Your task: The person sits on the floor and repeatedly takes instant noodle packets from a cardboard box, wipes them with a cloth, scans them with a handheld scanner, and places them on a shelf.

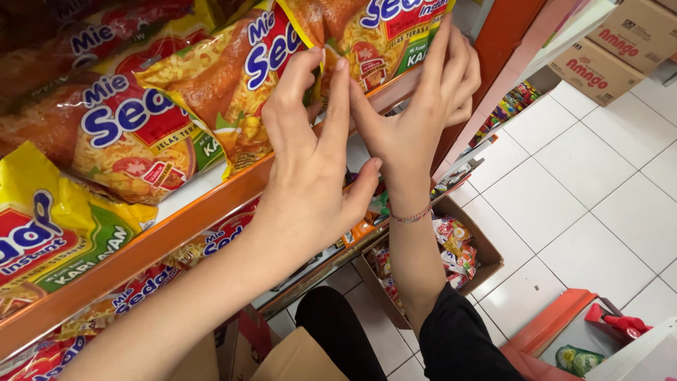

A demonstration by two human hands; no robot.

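At the front edge of the orange shelf, both hands are working on one noodle pack. The left hand is reaching up with its fingers stretched long and slightly spread, the tips lying against the lower left corner of that pack, where it is meeting the next pack to the left. The thumb is sticking out to the right, away from the packs, so this hand is pressing rather than gripping. The right hand is standing just right of the left one, the two nearly touching at the fingertips. Its fingers are running up the face of the noodle pack near its right edge, while the rest are curling around behind that edge, so the pack is sitting between them in a loose hold. The pack itself is lying above both sets of fingers, tilted, its lower edge resting on the shelf lip. A thin bracelet is circling the right wrist. Below the fingers, a cardboard box of small snack packets is sitting on the white tiled floor. Further left of the fingers, more packs are overlapping along the shelf.
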